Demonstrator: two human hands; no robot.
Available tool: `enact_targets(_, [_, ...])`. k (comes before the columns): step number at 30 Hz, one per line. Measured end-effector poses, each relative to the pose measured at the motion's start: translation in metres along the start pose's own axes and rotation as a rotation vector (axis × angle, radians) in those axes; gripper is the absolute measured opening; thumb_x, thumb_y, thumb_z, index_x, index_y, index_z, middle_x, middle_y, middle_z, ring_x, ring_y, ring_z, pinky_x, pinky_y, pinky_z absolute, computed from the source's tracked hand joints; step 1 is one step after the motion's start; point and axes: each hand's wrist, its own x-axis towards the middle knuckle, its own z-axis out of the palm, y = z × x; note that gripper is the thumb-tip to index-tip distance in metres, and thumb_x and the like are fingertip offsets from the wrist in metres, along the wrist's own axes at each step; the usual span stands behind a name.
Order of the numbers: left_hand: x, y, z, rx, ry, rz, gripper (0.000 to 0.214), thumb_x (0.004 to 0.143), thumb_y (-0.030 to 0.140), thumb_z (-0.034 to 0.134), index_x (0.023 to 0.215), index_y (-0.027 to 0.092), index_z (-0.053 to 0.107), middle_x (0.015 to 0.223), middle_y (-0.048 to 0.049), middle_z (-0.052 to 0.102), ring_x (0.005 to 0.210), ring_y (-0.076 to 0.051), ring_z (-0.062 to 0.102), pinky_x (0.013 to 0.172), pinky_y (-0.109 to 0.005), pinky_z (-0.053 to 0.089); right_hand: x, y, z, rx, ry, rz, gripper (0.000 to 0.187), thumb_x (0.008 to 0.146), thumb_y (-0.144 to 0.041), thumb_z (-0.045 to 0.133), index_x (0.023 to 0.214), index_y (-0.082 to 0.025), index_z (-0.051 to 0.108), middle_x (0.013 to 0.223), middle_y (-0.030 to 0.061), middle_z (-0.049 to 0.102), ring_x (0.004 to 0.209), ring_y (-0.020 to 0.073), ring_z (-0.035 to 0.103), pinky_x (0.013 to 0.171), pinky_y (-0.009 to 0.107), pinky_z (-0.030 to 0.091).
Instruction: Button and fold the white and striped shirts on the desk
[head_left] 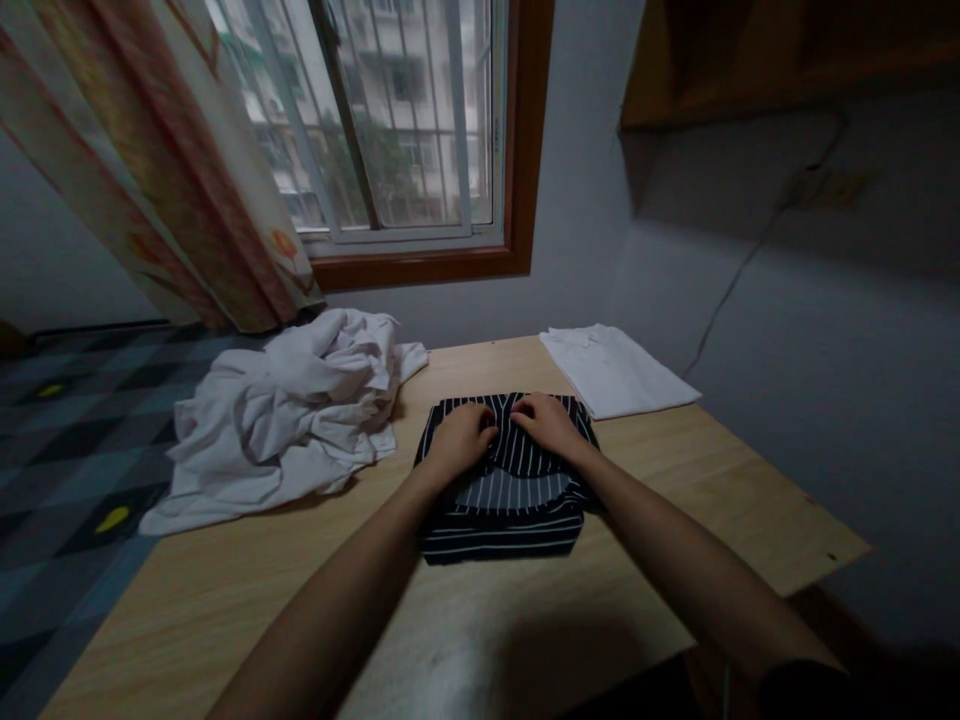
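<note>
A folded dark garment with thin white stripes (501, 505) lies in the middle of the wooden table (660, 480). Both my hands rest on its far part, side by side. My left hand (460, 438) has its fingers curled down into the cloth near the far edge. My right hand (550, 424) does the same just to the right, fingers bent and pressed on the fabric. The garment's collar opening faces me between my forearms.
A crumpled heap of white clothes (285, 410) lies on the table's left side, spilling over its edge. A folded white garment (611, 368) sits at the far right. A window, a curtain and grey walls stand behind; a checkered bed cover is at left.
</note>
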Motion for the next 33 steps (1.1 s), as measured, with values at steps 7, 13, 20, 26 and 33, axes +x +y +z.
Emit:
enact_targets(7, [0.016,0.007,0.025,-0.038,-0.085,-0.301,0.031,0.092,0.031,0.044,0.086,0.019,0.072,0.094,-0.0100,0.073,0.091,-0.025,0.065,0.077,-0.033,0.044,-0.001,0.001,0.034,-0.090,0.042,0.171,0.008,0.083,-0.023,0.061,0.078,-0.020,0.066,0.083,0.0055,0.068,0.082,0.0202,0.061,0.075,0.031,0.043])
enact_targets(13, [0.028,0.009,0.030,-0.042,-0.123,-0.379,0.019,0.084,0.034,0.058,0.084,0.022,0.073,0.088,-0.0057,0.074,0.089,-0.024,0.066,0.076,-0.031,0.040,-0.002,0.005,0.033,-0.079,-0.025,0.161,0.012,0.086,-0.023,0.057,0.078,-0.020,0.066,0.085,0.0042,0.069,0.085,0.0201,0.060,0.075,0.031,0.040])
enact_targets(20, [0.025,0.001,0.046,-0.093,0.043,-0.319,0.016,0.086,0.024,0.055,0.082,0.019,0.070,0.088,-0.0059,0.072,0.088,-0.022,0.063,0.077,-0.032,0.040,-0.007,0.003,0.036,-0.020,0.061,0.179,0.012,0.088,-0.022,0.053,0.082,-0.020,0.063,0.086,0.0050,0.067,0.085,0.0197,0.059,0.078,0.032,0.040])
enact_targets(26, [0.024,-0.005,0.055,-0.450,0.135,-0.137,0.013,0.083,0.022,0.057,0.081,0.016,0.068,0.083,-0.0037,0.070,0.081,-0.017,0.063,0.075,-0.028,0.046,-0.008,0.001,0.040,0.137,0.159,0.245,0.013,0.087,-0.023,0.051,0.082,-0.020,0.063,0.086,0.0044,0.068,0.078,0.0183,0.060,0.072,0.030,0.042])
enact_targets(33, [0.020,-0.007,0.058,-0.646,0.153,-0.129,0.013,0.079,0.020,0.059,0.082,0.017,0.071,0.083,-0.0041,0.073,0.078,-0.018,0.066,0.077,-0.029,0.050,-0.009,0.001,0.036,0.312,0.150,0.264,0.024,0.089,-0.026,0.046,0.079,-0.019,0.066,0.082,0.0043,0.070,0.078,0.0183,0.063,0.073,0.029,0.044])
